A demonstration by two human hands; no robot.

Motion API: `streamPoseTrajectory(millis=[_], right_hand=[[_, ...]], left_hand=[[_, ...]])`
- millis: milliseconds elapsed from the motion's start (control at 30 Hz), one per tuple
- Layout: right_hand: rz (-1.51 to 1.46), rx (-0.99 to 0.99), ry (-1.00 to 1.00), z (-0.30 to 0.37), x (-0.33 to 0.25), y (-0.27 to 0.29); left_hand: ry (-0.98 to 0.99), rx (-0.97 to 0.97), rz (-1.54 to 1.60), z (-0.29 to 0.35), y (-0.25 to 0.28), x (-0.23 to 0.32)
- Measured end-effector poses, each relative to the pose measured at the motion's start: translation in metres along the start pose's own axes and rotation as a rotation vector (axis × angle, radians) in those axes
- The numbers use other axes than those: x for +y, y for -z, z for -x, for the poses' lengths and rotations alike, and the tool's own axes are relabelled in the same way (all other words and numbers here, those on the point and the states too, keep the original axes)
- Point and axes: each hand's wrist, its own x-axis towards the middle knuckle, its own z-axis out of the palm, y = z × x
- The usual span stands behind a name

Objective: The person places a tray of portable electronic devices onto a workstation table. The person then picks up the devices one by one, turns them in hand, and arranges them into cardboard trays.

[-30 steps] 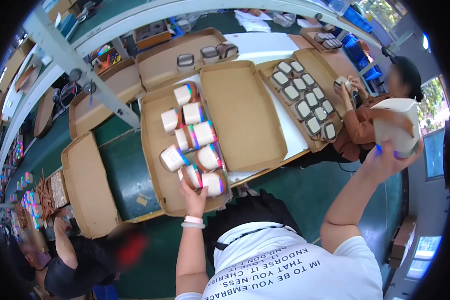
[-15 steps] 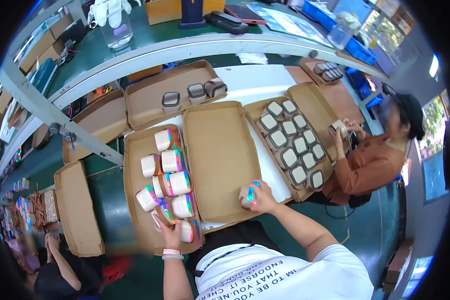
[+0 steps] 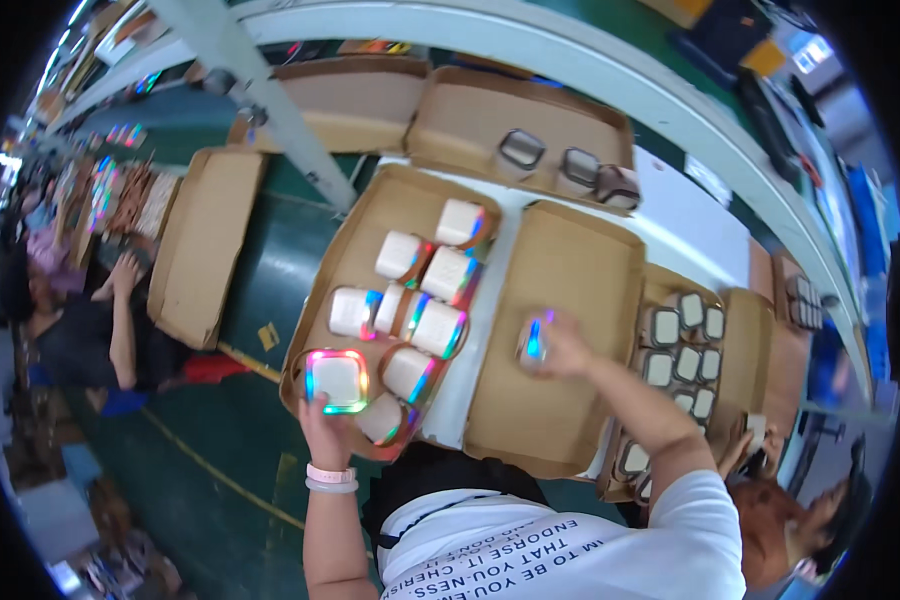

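Note:
My left hand point(image 3: 326, 432) grips a white, rounded cube-shaped device point(image 3: 337, 382) from below, at the near left corner of the left cardboard tray point(image 3: 365, 215). Its square face is ringed by coloured light. Several like devices, with glowing bands and brown straps, lie in that tray. Over the middle cardboard tray point(image 3: 580, 255), my right hand point(image 3: 573, 348) is closed round another such device point(image 3: 532, 345), lit blue on one side. That hand is blurred, and its fingers partly cover the device.
A right-hand tray holds several cubes with pale tops point(image 3: 688, 366). Behind, a cardboard tray point(image 3: 450, 120) holds three dark-rimmed cubes. A metal shelf post point(image 3: 270, 110) slants at the far left. One co-worker point(image 3: 770, 520) sits at right, another point(image 3: 80, 335) at left.
My left hand has raised a device from the left tray, its lit face now showing. My right hand has moved its device from the middle tray's near corner farther in. The view has swung left.

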Motion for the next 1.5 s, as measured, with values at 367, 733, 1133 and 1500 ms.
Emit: streamPoseTrajectory(millis=[367,733,1133,1500], right_hand=[[0.34,0.501,-0.193,-0.142,-0.018,0.068],[-0.368,0.307,0.67,0.023,-0.208,0.02],[-2.326,-0.009,0.054,0.04,-0.198,-0.006],[-1.845,0.671,-0.171,0.152,-0.192,-0.054]], left_hand=[[0.439,-0.058,0.878,0.048,-0.05,0.027],[0.414,-0.156,0.414,0.079,-0.089,0.01],[-0.953,-0.64,-1.294,0.091,-0.103,0.025],[-0.871,-0.607,-1.75,-0.161,-0.026,-0.022]])
